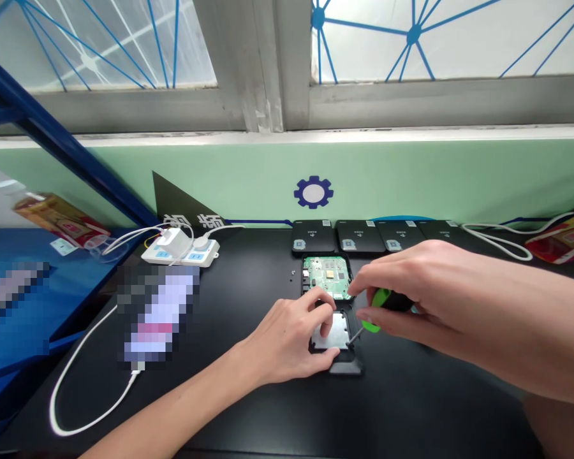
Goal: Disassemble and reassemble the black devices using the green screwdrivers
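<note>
My right hand [411,293] grips a green and black screwdriver [381,308], its shaft slanting down to the left with the tip at the right edge of a metal plate [333,333]. That silver plate lies in a black cover [347,368] on the black table. My left hand [299,331] rests over the cover's left side, thumb near the lower edge and curled fingers on the plate, holding the cover. Just behind, a green circuit board [326,273] sits in an open black case. Small screws [293,273] lie left of the case.
Several closed black boxes [313,236] line the back of the table [249,421]. At the left are a white power strip [196,253], a blurred-out phone [160,312] and its white cable [60,376]. Bottles [62,217] lie at far left and far right.
</note>
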Motion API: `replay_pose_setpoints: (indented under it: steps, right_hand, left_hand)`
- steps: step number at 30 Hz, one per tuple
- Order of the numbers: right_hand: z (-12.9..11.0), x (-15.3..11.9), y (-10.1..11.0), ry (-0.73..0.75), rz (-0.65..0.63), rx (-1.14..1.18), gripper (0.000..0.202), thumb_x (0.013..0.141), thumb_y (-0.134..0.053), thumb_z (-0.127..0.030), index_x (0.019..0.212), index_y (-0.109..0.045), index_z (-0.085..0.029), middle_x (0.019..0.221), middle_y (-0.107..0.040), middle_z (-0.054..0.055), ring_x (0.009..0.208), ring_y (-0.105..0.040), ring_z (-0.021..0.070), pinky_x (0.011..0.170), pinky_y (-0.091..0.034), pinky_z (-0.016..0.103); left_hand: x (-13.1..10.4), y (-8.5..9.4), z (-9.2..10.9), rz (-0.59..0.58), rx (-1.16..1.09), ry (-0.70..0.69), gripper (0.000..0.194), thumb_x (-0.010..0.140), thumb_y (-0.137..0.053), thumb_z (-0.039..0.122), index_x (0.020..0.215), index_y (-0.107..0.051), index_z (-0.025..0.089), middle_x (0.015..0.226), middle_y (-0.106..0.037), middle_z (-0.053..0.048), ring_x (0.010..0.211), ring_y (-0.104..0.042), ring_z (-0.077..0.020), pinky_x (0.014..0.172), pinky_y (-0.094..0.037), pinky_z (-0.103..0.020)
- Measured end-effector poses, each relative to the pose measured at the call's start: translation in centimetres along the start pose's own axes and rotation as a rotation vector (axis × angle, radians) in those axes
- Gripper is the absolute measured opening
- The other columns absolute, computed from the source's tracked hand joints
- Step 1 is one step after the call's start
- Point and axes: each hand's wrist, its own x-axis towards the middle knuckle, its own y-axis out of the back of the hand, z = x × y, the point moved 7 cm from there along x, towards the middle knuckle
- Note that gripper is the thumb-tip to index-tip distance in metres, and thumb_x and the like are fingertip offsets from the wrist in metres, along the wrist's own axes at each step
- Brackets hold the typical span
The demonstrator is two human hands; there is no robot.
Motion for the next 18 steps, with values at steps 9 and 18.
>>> replay_pose_setpoints:
  steps: [9, 18]
  right_hand:
    - [0.2, -0.3, -0.5, -0.015, -0.040, 0.033, 0.035, 0.113, -0.059, -0.062, 0.101, -0.065, -0.029, 0.096, -0.070, -0.003, 0.075, -0.061, 0.0166, 0.064, -0.042, 0.034]
    - [0.3, 0.2, 0.1, -0.006, -0.001, 0.010, 0.036, 0.115, -0.054, -0.059, 0.107, -0.073, -0.029, 0.098, -0.074, 0.002, 0.078, -0.065, 0.0208, 0.069, -0.047, 0.037]
  left_hand:
    - [-0.2, 3.2, 0.4, 0.358, 0.016, -0.158, 0.025, 0.119, -0.051, 0.019, 0.096, -0.060, 0.020, 0.080, -0.060, 0.003, 0.060, -0.051, -0.0114, 0.057, -0.037, -0.029]
    - [0.3, 2.9, 1.3, 0.289, 0.071, -0.241, 0.021, 0.095, -0.083, 0.026, 0.113, -0.072, 0.021, 0.102, -0.071, -0.006, 0.095, -0.062, -0.0242, 0.088, -0.057, -0.041]
